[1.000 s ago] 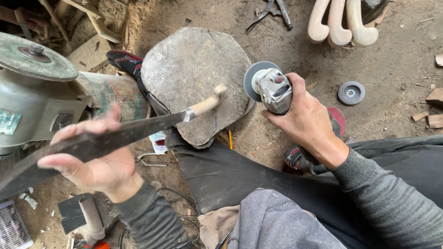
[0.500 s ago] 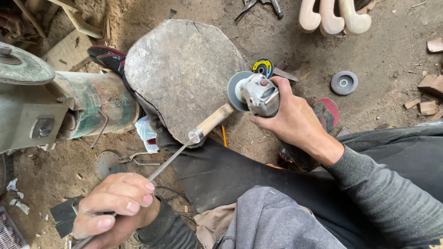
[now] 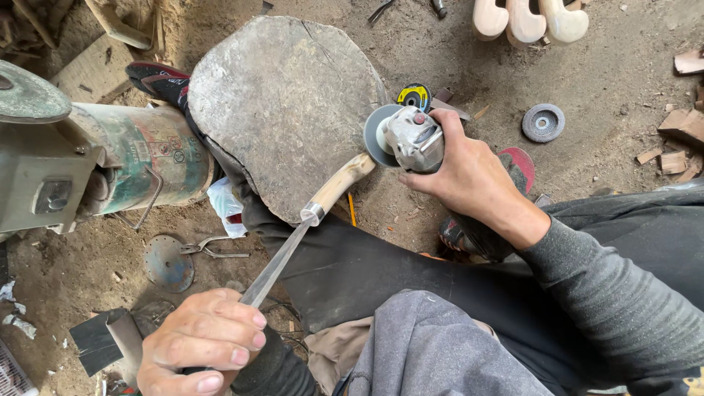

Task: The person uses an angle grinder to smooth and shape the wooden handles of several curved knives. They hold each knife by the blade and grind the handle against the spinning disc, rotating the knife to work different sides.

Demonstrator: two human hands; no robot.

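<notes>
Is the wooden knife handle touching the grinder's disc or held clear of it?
Touching, as far as I can tell: the knife handle tip meets the grinder disc's lower edge.

Daylit dirt floor strewn with wood scraps and dust.

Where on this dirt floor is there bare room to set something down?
Bare dirt lies between the loose grinding disc and the carved wooden pieces. The flat stone slab is bare too. It is crowded lower left: pliers, a metal disc and scraps.
</notes>
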